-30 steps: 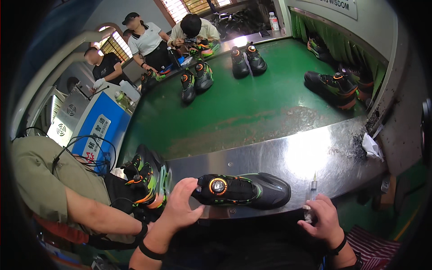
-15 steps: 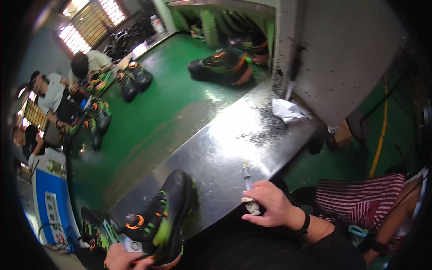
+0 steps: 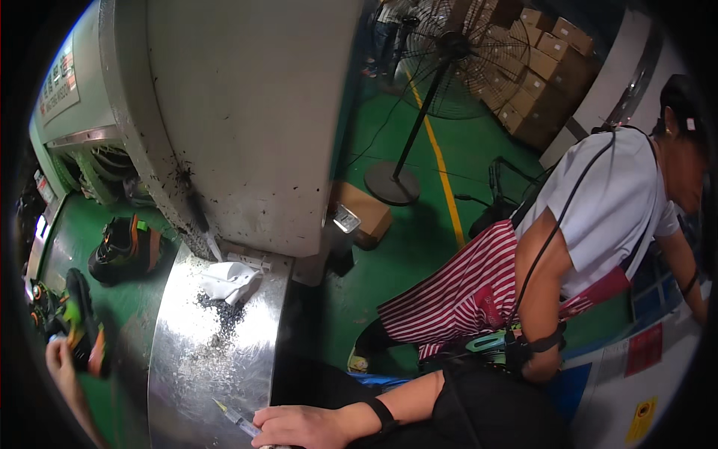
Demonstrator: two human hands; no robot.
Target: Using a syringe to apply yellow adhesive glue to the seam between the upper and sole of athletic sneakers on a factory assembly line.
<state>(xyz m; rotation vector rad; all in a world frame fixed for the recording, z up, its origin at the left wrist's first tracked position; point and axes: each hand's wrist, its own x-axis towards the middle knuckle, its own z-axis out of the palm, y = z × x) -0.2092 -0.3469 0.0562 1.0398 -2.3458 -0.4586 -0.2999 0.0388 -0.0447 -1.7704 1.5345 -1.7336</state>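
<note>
Syringe (image 3: 238,420) sits pinched between the thumb side and curled fingers of the person's right hand (image 3: 299,428), at the lower edge of the view. Its yellowish tip points up and to the left over the shiny metal desk (image 3: 176,374); whether it touches the surface I cannot tell. A black wristband (image 3: 383,414) circles that wrist.

At the far left, the left hand (image 3: 63,363) closes its fingers on the near end of a black shoe (image 3: 84,322) with green and orange parts. Blur and the dark rim of the view hide the exact grip. The shoe is over the green belt (image 3: 123,359) beside the desk, its sole side turned to the right. Farther along, a second shoe (image 3: 123,251) stands on the belt, apart from the first.

Crumpled white cloth or paper (image 3: 228,280) lies at the far end of the desk, against the grey cabinet (image 3: 247,112), with dark specks scattered just below it. To the right, a co-worker (image 3: 598,202) in a pale shirt and a red-and-white striped apron (image 3: 456,295) leans away. Behind are a standing fan (image 3: 454,46) and stacked cartons (image 3: 550,63).
</note>
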